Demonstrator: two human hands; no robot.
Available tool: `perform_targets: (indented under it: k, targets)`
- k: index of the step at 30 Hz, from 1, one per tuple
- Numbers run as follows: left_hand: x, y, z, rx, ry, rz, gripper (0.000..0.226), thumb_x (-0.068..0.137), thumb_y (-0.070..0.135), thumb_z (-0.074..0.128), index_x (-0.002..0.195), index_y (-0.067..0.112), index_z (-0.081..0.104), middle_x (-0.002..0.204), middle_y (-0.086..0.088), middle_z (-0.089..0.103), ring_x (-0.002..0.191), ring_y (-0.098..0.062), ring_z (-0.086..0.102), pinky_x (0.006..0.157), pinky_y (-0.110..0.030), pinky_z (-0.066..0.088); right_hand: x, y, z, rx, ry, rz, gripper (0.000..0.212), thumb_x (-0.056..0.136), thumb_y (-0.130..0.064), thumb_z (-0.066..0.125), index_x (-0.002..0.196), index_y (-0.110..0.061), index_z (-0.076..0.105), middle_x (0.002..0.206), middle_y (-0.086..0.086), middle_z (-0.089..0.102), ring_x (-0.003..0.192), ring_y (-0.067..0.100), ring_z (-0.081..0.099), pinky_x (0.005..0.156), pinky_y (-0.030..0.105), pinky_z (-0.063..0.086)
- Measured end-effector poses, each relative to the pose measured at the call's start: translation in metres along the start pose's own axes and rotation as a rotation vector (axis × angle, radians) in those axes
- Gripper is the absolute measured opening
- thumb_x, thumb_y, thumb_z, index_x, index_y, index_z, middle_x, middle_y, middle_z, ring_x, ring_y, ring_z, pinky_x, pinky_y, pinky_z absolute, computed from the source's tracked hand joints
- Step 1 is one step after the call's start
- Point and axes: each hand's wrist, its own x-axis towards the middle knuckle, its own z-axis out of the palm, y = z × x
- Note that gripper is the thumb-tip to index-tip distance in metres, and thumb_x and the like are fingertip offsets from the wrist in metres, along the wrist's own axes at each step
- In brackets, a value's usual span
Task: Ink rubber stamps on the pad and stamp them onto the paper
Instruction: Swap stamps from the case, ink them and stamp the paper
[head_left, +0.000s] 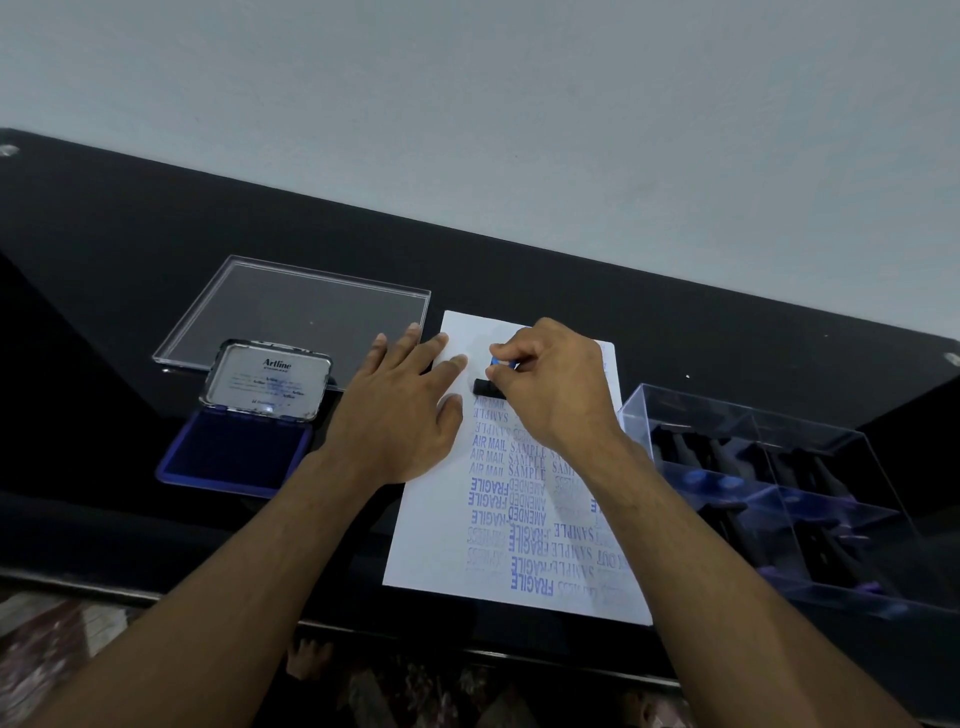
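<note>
Right hand (553, 387) pinches a black stamp (488, 387), apparently pressed onto the paper (447, 519) near its far edge. Left hand (400, 410) lies flat, fingers spread, holding the paper's left edge. Open ink pad (234, 452) sits left.

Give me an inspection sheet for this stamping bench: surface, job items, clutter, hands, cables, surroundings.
Surface: black table, glossy, against a wall.
Job items: paper covered in blue imprints such as AIR MAIL, SAMPLE, FRAGILE; ink pad open, lid up, left of the paper; stamp set on the paper's upper part.
Clutter: clear lid lying flat behind the ink pad; clear stamp box with more stamps, right of the paper.
Hands: left hand flat, fingers on the paper's left edge; right hand grips the stamp.
Cables: nothing seen.
Surroundings: plain pale wall; patterned floor below.
</note>
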Motion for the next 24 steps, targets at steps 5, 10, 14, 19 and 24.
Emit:
perform_targets:
  k: [5, 10, 14, 19, 24]
  targets:
    - [0.0001, -0.0008, 0.0012, 0.007, -0.005, 0.0, 0.056, 0.097, 0.047, 0.033, 0.145, 0.025, 0.051, 0.157, -0.006, 0.043, 0.151, -0.029, 0.028, 0.123, -0.055, 0.019, 0.0041, -0.0008, 0.0014, 0.009, -0.003, 0.021, 0.019, 0.086, -0.023, 0.075, 0.104, -0.016, 0.077, 0.108, -0.003, 0.07, 0.081, 0.004, 0.057, 0.082, 0.017, 0.048]
    - [0.0002, -0.0009, 0.0018, 0.016, 0.0, 0.004, 0.055, 0.097, 0.046, 0.035, 0.145, 0.025, 0.052, 0.156, -0.006, 0.044, 0.15, -0.029, 0.029, 0.122, -0.054, 0.019, 0.0055, -0.0021, -0.0003, 0.015, -0.008, 0.014, 0.019, 0.087, -0.021, 0.075, 0.104, -0.015, 0.077, 0.108, -0.002, 0.071, 0.083, 0.004, 0.057, 0.083, 0.019, 0.049]
    - [-0.0002, -0.0012, 0.0022, 0.01, 0.006, 0.003, 0.055, 0.097, 0.045, 0.035, 0.145, 0.024, 0.052, 0.156, -0.006, 0.044, 0.15, -0.029, 0.029, 0.122, -0.055, 0.02, 0.0036, -0.0018, 0.0003, 0.025, 0.003, 0.002, 0.015, 0.085, -0.019, 0.076, 0.1, -0.015, 0.078, 0.104, -0.003, 0.071, 0.084, 0.005, 0.059, 0.084, 0.021, 0.052]
    - [-0.0001, -0.0013, 0.0032, 0.012, 0.003, -0.002, 0.054, 0.097, 0.046, 0.035, 0.145, 0.026, 0.051, 0.157, -0.005, 0.043, 0.151, -0.029, 0.028, 0.123, -0.053, 0.018, 0.0033, -0.0004, 0.002, 0.018, 0.009, 0.008, 0.016, 0.085, -0.02, 0.076, 0.1, -0.016, 0.078, 0.104, -0.003, 0.071, 0.082, 0.005, 0.06, 0.081, 0.018, 0.05]
    - [-0.0001, -0.0014, 0.0022, 0.01, 0.005, -0.003, 0.055, 0.097, 0.046, 0.034, 0.145, 0.026, 0.051, 0.157, -0.005, 0.043, 0.151, -0.028, 0.027, 0.123, -0.054, 0.019, 0.0045, 0.0002, 0.0028, -0.002, 0.012, 0.006, 0.015, 0.085, -0.02, 0.076, 0.1, -0.016, 0.078, 0.102, -0.004, 0.07, 0.078, 0.003, 0.057, 0.071, 0.005, 0.039]
